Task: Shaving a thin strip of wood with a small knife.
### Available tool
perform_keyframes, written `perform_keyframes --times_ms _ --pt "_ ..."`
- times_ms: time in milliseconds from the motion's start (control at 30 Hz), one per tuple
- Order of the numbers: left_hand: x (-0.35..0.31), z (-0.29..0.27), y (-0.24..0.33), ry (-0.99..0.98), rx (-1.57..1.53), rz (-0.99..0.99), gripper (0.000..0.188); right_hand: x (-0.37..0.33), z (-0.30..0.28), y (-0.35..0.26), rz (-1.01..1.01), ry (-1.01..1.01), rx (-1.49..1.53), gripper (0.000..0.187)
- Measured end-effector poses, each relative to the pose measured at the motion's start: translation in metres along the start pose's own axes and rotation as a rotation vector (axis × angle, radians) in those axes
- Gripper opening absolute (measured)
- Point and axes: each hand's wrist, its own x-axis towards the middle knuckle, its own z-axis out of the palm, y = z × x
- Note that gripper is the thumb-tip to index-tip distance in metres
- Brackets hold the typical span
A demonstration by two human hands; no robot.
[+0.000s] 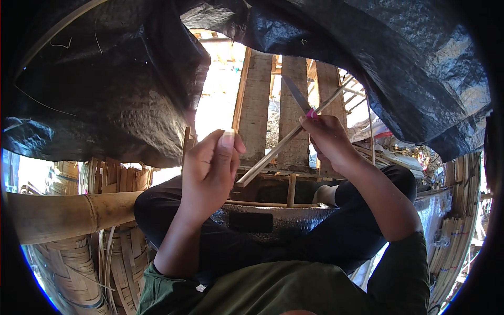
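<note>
My right hand [331, 140] is closed around a knife with a pink handle [312, 114]. Its grey blade [296, 94] points up and to the left. A long, pale bamboo strip [273, 153] runs at a slant beside the handle and against the same hand. The strip's near end hangs free, a little right of my left hand [211, 170]. That left hand is raised and closed, thumb pressed over curled fingers. Whether anything thin is pinched in it, I cannot make out.
Wooden planks [254, 105] with gaps stand beyond my hands. Dark plastic sheeting [420, 58] hangs overhead and to both sides. A thick bamboo pole [73, 214] lies at left above woven bamboo [68, 262]. Bundled bamboo sticks [451, 252] stand at right.
</note>
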Motion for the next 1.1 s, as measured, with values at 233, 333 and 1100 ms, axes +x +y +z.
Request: perform_keyframes --times_ms 233,333,1100 --pt "0.005 -0.002 -0.028 -0.035 -0.04 0.028 0.011 0.002 0.004 -0.004 -0.037 0.059 -0.085 0.037" --pt "0.005 0.004 -0.035 -0.02 0.043 0.168 0.008 0.002 0.003 -0.002 -0.055 0.073 -0.091 0.038" --pt "-0.003 0.022 -0.038 -0.162 0.435 0.347 0.034 0.024 -0.049 -0.001 -0.077 0.262 -0.693 0.049"
